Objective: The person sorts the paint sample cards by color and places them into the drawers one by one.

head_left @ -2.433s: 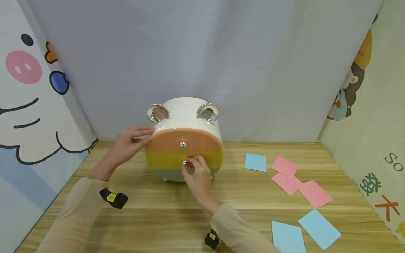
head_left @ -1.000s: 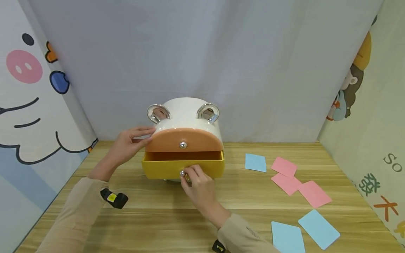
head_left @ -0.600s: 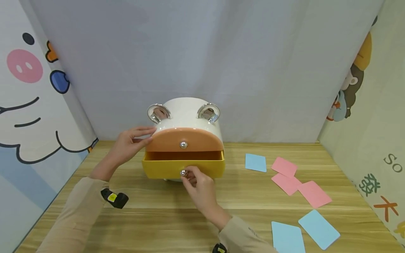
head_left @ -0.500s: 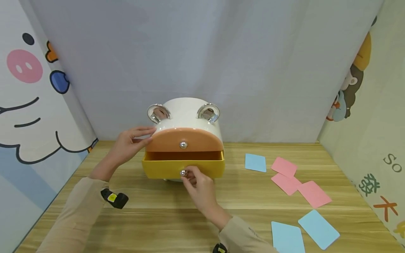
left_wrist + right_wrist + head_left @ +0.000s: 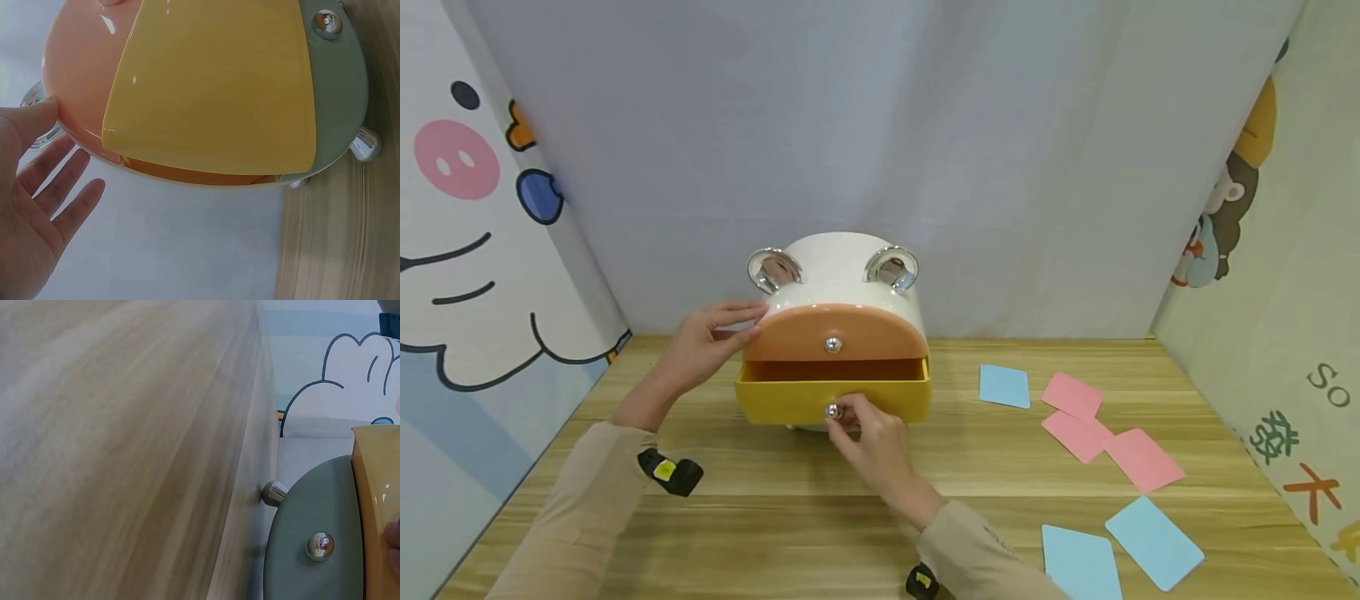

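A small white cabinet [image 5: 835, 267] with silver ears stands on the table, its front made of orange, yellow and green drawers. The yellow drawer [image 5: 775, 402] is pulled partway out, below the flush orange drawer [image 5: 797, 333]. With thumb and fingers my right hand [image 5: 880, 450] pinches the silver knob [image 5: 832, 411] of the yellow drawer. My left hand [image 5: 700, 348] rests its thumb and fingertips at the cabinet's left edge, fingers extended. In the left wrist view the green drawer [image 5: 340, 81] is pushed in. Only fingertips [image 5: 394, 540] of the right hand show in the right wrist view.
On the wooden table [image 5: 760, 533] to the right lie blue cards, one at the back [image 5: 1004, 386] and two near the front, with three pink cards [image 5: 1077, 435] between. A grey curtain [image 5: 1000, 167] hangs behind; printed panels [image 5: 1285, 350] stand at the sides.
The yellow drawer was flush 2.4 seconds ago; my right hand has drawn it toward me by its knob. Over the last second it stays put. My left hand keeps its place.
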The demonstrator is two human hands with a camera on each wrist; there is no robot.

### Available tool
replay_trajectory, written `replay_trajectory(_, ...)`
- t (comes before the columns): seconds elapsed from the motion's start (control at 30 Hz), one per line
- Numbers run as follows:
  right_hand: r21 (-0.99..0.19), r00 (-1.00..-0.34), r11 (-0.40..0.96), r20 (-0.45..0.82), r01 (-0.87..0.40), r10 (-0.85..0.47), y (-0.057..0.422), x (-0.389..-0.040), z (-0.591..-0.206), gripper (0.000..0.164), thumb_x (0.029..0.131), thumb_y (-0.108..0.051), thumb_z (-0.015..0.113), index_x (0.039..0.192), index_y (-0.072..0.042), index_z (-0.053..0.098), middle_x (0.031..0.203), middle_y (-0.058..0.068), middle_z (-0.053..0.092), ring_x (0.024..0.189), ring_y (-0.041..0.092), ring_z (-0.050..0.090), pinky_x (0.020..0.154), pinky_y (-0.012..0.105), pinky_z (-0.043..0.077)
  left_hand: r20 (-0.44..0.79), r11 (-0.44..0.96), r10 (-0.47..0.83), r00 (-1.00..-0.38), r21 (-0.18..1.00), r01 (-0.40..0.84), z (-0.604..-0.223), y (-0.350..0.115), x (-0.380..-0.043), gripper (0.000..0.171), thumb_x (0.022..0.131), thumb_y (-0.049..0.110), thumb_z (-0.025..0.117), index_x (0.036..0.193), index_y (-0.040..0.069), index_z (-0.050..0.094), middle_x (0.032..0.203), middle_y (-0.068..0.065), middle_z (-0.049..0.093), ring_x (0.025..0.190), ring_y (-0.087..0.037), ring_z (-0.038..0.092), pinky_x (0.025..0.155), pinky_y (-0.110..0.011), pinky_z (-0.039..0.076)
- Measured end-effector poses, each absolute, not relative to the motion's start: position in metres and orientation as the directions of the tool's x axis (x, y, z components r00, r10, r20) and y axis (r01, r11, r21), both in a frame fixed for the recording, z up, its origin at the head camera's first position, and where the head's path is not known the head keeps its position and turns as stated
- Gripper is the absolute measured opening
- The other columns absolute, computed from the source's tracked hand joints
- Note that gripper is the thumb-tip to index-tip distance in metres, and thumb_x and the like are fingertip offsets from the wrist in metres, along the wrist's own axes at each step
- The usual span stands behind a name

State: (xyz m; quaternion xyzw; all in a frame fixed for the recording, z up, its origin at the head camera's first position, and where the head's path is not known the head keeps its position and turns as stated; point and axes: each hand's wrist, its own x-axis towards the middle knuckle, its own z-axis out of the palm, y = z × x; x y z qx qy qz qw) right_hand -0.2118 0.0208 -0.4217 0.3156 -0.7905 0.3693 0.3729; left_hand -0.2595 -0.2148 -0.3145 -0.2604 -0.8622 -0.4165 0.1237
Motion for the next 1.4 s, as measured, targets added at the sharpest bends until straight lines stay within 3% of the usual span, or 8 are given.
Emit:
replay_trajectory(0.2,-0.302,-0.503,0.567,0.831,-0.767,-0.237,0.022,-0.212,-0.424,0.019,0.076,-0.009,0.071,0.089,-0.006,0.058,0.073,-0.001,0.065,0.06,0.006,0.061,0.05,0.009,0.046,0.43,0.532,0.342,-0.835,0.644,0.55,-0.316,-0.215,-0.26,0.033,0.09,0.012,0.057,0.121,0.001,0.058,0.126,-0.015,0.053,0.111,-0.03,0.052,0.081,-0.025,0.052)
replay_trajectory(0.4,-0.301,-0.508,0.575,0.828,-0.761,-0.239,0.022,-0.201,-0.421,0.017,0.076,-0.008,0.071,0.088,-0.006,0.058,0.073,-0.002,0.065,0.059,0.005,0.059,0.046,0.007,0.042,0.434,0.52,0.344,-0.833,0.65,0.554,-0.316,-0.215,-0.261,0.033,0.089,0.011,0.058,0.121,0.001,0.058,0.125,-0.015,0.053,0.112,-0.03,0.051,0.081,-0.033,0.052)
replay_trajectory(0.6,-0.327,-0.535,0.569,0.808,-0.755,-0.246,0.021,-0.185,-0.418,0.017,0.077,-0.007,0.069,0.089,-0.006,0.057,0.074,-0.002,0.064,0.06,0.006,0.059,0.049,0.008,0.043,0.428,0.535,0.345,-0.835,0.642,0.55,-0.317,-0.217,-0.262,0.033,0.09,0.012,0.057,0.121,0.0,0.058,0.126,-0.014,0.053,0.112,-0.029,0.051,0.081,-0.03,0.052)
replay_trajectory(0.83,-0.368,-0.574,0.559,0.78,-0.743,-0.249,0.022,-0.169,-0.419,0.017,0.078,-0.009,0.069,0.09,-0.008,0.056,0.073,-0.003,0.063,0.061,0.005,0.058,0.051,0.008,0.044,0.418,0.532,0.346,-0.84,0.65,0.542,-0.314,-0.216,-0.26,0.034,0.089,0.011,0.058,0.121,0.0,0.057,0.126,-0.016,0.052,0.113,-0.031,0.051,0.081,-0.035,0.052)
replay_trajectory(1.4,-0.31,-0.535,0.573,0.797,-0.759,-0.278,0.023,-0.146,-0.416,0.02,0.075,-0.012,0.073,0.088,-0.01,0.056,0.069,-0.007,0.063,0.056,0.0,0.057,0.047,0.005,0.041,0.414,0.547,0.349,-0.841,0.638,0.541,-0.313,-0.216,-0.259,0.034,0.089,0.012,0.057,0.122,0.001,0.057,0.127,-0.015,0.052,0.113,-0.031,0.051,0.082,-0.036,0.051)
